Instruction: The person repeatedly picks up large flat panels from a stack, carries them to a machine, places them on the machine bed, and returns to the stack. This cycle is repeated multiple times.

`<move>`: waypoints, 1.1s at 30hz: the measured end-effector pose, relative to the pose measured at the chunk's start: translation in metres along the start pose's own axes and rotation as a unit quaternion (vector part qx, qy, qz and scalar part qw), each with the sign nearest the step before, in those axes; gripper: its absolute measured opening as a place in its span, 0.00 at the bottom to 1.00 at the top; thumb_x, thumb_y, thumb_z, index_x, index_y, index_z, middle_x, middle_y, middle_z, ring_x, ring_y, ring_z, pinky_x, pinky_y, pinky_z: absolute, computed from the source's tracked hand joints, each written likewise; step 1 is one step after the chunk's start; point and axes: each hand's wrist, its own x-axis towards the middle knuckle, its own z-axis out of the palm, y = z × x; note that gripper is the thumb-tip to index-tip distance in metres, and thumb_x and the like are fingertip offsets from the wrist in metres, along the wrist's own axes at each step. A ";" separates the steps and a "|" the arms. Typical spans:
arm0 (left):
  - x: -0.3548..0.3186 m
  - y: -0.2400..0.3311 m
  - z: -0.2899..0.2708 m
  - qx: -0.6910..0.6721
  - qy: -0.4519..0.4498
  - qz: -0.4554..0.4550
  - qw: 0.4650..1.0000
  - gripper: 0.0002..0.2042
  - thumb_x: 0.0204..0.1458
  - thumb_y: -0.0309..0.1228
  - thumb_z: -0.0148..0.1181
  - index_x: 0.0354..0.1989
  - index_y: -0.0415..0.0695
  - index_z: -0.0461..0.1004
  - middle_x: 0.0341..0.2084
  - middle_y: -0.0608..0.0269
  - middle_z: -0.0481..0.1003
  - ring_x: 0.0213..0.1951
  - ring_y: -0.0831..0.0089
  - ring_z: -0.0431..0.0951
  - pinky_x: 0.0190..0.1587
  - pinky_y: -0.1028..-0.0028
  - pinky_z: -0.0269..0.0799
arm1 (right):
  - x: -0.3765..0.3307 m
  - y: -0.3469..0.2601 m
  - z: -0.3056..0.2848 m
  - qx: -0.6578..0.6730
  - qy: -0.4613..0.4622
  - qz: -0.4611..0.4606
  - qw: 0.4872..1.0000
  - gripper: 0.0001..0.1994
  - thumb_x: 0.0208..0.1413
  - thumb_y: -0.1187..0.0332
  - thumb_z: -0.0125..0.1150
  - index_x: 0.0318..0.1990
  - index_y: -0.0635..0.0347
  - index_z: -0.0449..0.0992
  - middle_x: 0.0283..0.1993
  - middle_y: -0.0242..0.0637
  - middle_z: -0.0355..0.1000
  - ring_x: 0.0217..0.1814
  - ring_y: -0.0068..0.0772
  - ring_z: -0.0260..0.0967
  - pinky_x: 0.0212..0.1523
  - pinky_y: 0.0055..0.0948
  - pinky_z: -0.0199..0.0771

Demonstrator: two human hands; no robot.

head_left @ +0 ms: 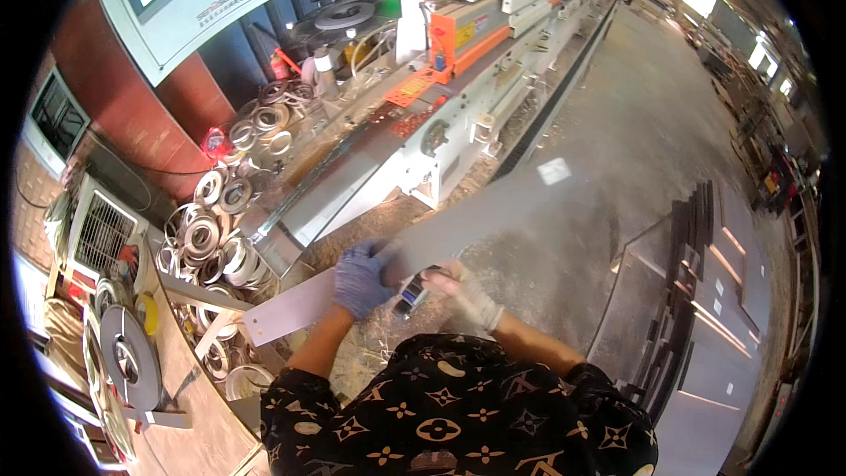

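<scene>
A long, narrow grey panel lies slantwise in front of me, its far end smeared by motion. Near that end it carries a white label; small holes show at its near-left end. My left hand, in a blue-purple glove, grips the panel with bent fingers toward its left end. In a whitish glove, my right hand is closed on a small black, blue and silver hand tool at the panel's near edge. Motion blurs the right fingers, and the tool's exact kind cannot be made out.
A long white machine with an orange guard runs away ahead. Rolls of edge banding heap up at the left, beside a wooden table bearing a large grey roll. Stacked grey panels stand at the right.
</scene>
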 end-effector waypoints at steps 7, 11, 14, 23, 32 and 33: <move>-0.022 -0.121 -0.029 0.039 0.000 -0.151 0.988 0.40 0.25 0.42 0.73 0.55 0.58 0.66 0.50 0.56 0.65 0.49 0.56 0.68 0.53 0.63 0.64 | -0.045 0.032 -0.056 0.021 0.148 0.092 0.985 0.17 0.52 0.64 0.58 0.49 0.58 0.68 0.46 0.34 0.68 0.47 0.31 0.69 0.50 0.29 0.67; -0.003 -0.163 -0.025 0.046 -0.014 -0.209 0.977 0.40 0.25 0.41 0.73 0.56 0.57 0.65 0.51 0.56 0.65 0.51 0.55 0.66 0.55 0.64 0.62 | -0.070 0.050 -0.070 0.090 0.210 0.107 0.968 0.17 0.53 0.63 0.58 0.48 0.58 0.68 0.46 0.34 0.70 0.45 0.31 0.70 0.47 0.30 0.70; 0.015 -0.190 -0.012 0.082 0.028 -0.195 0.977 0.40 0.27 0.41 0.72 0.56 0.57 0.65 0.51 0.55 0.64 0.53 0.55 0.64 0.56 0.64 0.60 | -0.075 0.073 -0.082 0.126 0.234 0.103 0.959 0.16 0.53 0.64 0.58 0.48 0.58 0.68 0.46 0.35 0.70 0.42 0.31 0.70 0.46 0.30 0.71; 0.094 -0.200 0.021 0.229 -0.005 -0.220 0.948 0.27 0.51 0.48 0.45 0.62 0.59 0.57 0.65 0.52 0.43 0.65 0.48 0.41 0.65 0.55 0.31 | -0.071 0.066 -0.077 0.134 0.274 0.083 0.949 0.13 0.53 0.64 0.58 0.44 0.56 0.69 0.43 0.34 0.71 0.41 0.27 0.70 0.45 0.29 0.71; 0.102 -0.198 0.022 0.219 0.003 -0.242 0.945 0.26 0.51 0.49 0.45 0.61 0.61 0.58 0.64 0.52 0.46 0.65 0.52 0.44 0.65 0.56 0.30 | -0.067 0.089 -0.087 0.138 0.277 0.102 0.946 0.12 0.51 0.65 0.60 0.43 0.56 0.70 0.40 0.33 0.72 0.37 0.28 0.71 0.39 0.28 0.73; 0.103 -0.199 0.021 0.210 -0.001 -0.246 0.946 0.26 0.51 0.49 0.45 0.61 0.61 0.58 0.64 0.52 0.46 0.65 0.52 0.44 0.65 0.57 0.30 | -0.065 0.087 -0.085 0.133 0.280 0.101 0.945 0.13 0.51 0.65 0.60 0.43 0.56 0.70 0.40 0.33 0.72 0.37 0.28 0.71 0.40 0.28 0.73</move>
